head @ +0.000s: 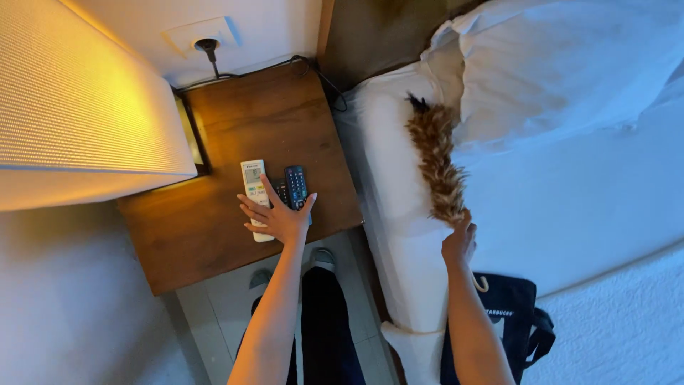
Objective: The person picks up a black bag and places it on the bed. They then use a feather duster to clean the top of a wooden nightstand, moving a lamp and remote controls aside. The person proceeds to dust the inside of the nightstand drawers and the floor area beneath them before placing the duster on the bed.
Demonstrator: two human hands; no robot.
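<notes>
My left hand (276, 216) lies on the wooden bedside table (214, 228), fingers spread over a white remote (252, 180) and two black remotes (295, 185) side by side. My right hand (459, 241) grips the handle of a brown feather duster (436, 158), whose feathers rest on the white bed sheet (399, 214) beside a white pillow (556, 64).
A lit lamp with a ribbed shade (78, 107) stands at the table's left. A wall socket (201, 34) with a black cable is behind the table. A dark tote bag (509, 321) lies on the bed near my right arm. My legs stand on the tiled floor (221, 314).
</notes>
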